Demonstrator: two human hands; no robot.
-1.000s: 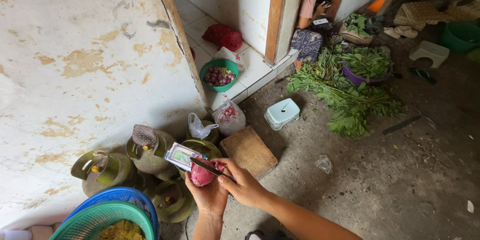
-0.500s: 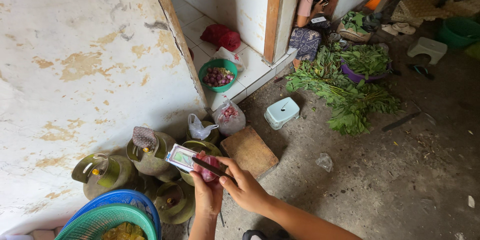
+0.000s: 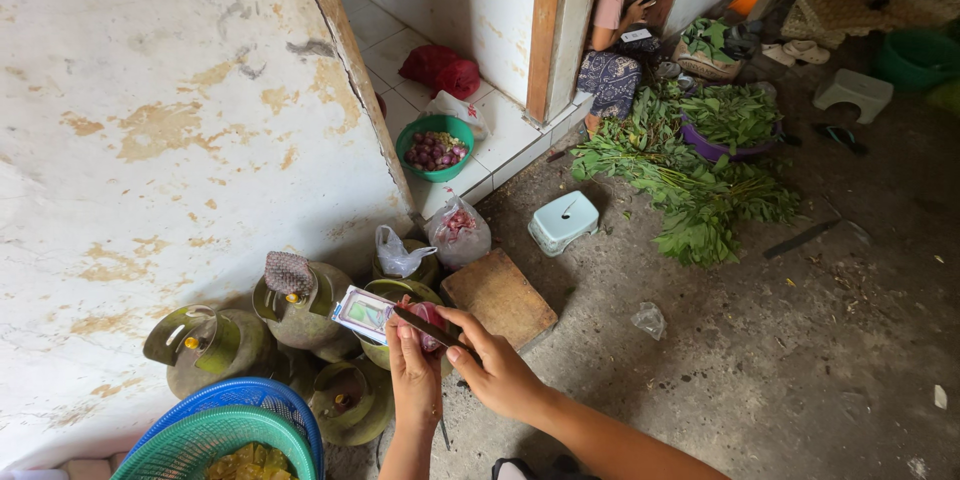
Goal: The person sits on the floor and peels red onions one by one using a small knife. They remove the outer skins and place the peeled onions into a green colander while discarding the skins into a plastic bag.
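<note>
Hands over green gas cylinders (image 3: 300,305): left hand (image 3: 415,375) closed round small red onion (image 3: 430,325), right hand (image 3: 495,370) gripping knife (image 3: 425,325) against it; onion looks light, firm, slippery-skinned, best pinched at sides

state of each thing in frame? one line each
Left hand: closed on a red onion.
Right hand: gripping a knife, blade against the onion.
Green bowl: on the tiled floor, full of small onions.
Cutting board: flat on the ground, bare.
Small stool: upright, unoccupied.
Gas cylinders: upright by the wall.
Leafy greens: piled loose on the ground.
</note>
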